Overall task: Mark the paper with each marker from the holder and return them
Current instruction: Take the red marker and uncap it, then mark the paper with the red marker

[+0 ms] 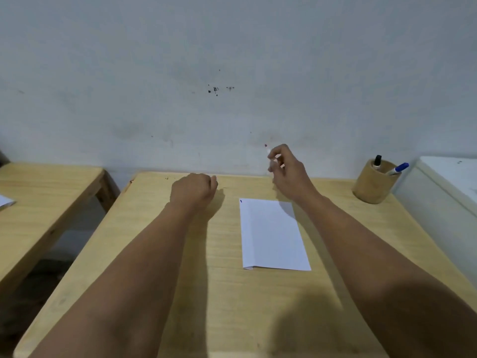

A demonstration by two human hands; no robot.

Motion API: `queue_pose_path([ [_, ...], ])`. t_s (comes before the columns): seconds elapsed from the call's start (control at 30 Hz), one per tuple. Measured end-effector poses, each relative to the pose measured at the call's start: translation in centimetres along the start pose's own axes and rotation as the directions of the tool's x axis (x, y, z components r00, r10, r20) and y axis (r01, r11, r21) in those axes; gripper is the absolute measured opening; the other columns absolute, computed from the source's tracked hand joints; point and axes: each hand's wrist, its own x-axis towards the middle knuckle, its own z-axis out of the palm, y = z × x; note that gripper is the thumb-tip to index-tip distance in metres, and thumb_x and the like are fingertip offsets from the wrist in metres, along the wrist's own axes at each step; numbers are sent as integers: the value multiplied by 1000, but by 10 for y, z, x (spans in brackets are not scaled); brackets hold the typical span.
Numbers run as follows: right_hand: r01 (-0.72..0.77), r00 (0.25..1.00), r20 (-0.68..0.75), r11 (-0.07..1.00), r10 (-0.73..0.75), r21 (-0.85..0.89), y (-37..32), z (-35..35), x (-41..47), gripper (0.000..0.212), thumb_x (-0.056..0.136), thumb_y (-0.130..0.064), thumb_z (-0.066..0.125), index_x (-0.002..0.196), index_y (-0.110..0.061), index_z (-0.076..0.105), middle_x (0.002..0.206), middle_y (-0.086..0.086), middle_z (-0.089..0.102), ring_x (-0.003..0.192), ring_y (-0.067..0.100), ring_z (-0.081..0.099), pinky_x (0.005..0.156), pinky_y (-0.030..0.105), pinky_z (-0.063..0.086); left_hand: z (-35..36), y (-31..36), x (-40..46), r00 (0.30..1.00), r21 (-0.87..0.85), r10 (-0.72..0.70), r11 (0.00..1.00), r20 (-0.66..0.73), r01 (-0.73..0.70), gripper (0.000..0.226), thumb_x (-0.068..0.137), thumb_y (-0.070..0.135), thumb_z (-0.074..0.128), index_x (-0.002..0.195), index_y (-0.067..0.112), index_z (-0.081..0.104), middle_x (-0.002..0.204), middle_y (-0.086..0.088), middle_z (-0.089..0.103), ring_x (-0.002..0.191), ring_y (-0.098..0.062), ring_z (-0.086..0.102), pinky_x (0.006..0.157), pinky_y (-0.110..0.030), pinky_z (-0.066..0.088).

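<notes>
A folded white paper (272, 235) lies on the wooden table (227, 293), with a small blue mark at its far left corner. My right hand (287, 169) is raised above the table's far edge, gripping a white marker (267, 150) whose uncapped reddish tip points up and away. My left hand (193, 189) rests on the table as a closed fist, to the left of the paper; whether it hides a cap I cannot tell. A round wooden holder (375, 187) stands at the far right with a black-capped marker (377, 160) and a blue-capped marker (398, 168) in it.
A second wooden table (38, 197) stands to the left across a gap, with a scrap of white paper at its left edge. A white box-like object (446, 192) sits right of the holder. A pale wall rises just behind the tables.
</notes>
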Motion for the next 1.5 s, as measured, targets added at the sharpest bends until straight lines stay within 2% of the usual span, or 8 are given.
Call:
queue_pose_path([
  [0.13, -292, 947, 63, 761, 315, 580, -20, -6, 2, 37, 107, 0, 41, 110, -18, 73, 97, 11, 71, 65, 24, 70, 57, 30, 59, 20, 5, -12, 980, 297, 171, 935, 106, -195, 54, 102, 49, 28, 78, 18, 65, 71, 0, 59, 65, -27, 54, 59, -31, 33],
  [0.23, -320, 926, 111, 593, 362, 739, -28, -13, -1, 38, 102, 4, 49, 122, -17, 73, 97, 8, 79, 75, 25, 75, 62, 30, 60, 17, 7, -17, 978, 360, 171, 911, 118, -203, 57, 103, 53, 26, 86, 18, 68, 83, -2, 70, 69, -27, 58, 62, -32, 35],
  [0.37, -306, 927, 38, 690, 374, 656, -32, -10, -13, 23, 101, -31, 74, 114, -13, 72, 81, 2, 79, 62, 12, 70, 58, 26, 52, 7, 7, -21, 993, 317, 66, 944, 96, -93, 64, 95, 72, 28, 98, 20, 64, 94, 1, 72, 88, -25, 70, 66, -32, 42],
  [0.47, -333, 909, 7, 715, 418, 614, -37, -6, -20, 38, 104, -52, 59, 97, -18, 72, 71, 4, 73, 53, 12, 61, 53, 24, 45, -4, 7, -23, 997, 264, 33, 963, 76, -52, 66, 96, 72, 27, 113, 17, 59, 106, -3, 69, 100, -28, 67, 67, -35, 43],
  [0.7, -335, 919, 17, 759, 393, 559, -42, 13, -38, 26, 101, -39, 67, 102, -15, 79, 78, 5, 81, 56, 16, 65, 53, 25, 50, -6, 26, -82, 870, -136, 479, 860, -116, -492, 44, 92, 51, 51, 120, 21, 69, 120, 5, 68, 104, -24, 60, 85, -42, 51],
  [0.87, -345, 922, 25, 792, 386, 504, -35, 31, -41, 15, 99, -29, 69, 96, -18, 79, 85, 8, 83, 62, 19, 71, 59, 30, 57, 11, 25, -113, 863, -167, 467, 882, 192, -441, 71, 90, 72, 46, 150, 33, 49, 166, 8, 32, 156, -20, 22, 119, -46, 31],
  [1.03, -386, 904, 18, 796, 428, 466, -23, 52, -39, 43, 93, -54, 75, 88, -11, 76, 69, 3, 73, 56, 16, 63, 51, 27, 49, 19, 22, -120, 873, -163, 447, 893, 194, -420, 72, 92, 75, 41, 154, 39, 40, 167, 14, 26, 158, -18, 14, 124, -42, 20],
  [1.5, -430, 869, -16, 769, 495, 473, 6, 77, -44, 23, 91, -17, 69, 74, -3, 62, 66, 16, 71, 52, 20, 62, 52, 27, 48, 15, 21, -126, 926, -42, 289, 957, 242, -288, 105, 80, 92, 27, 162, 26, 24, 172, 4, 12, 159, -20, 4, 128, -48, 5],
])
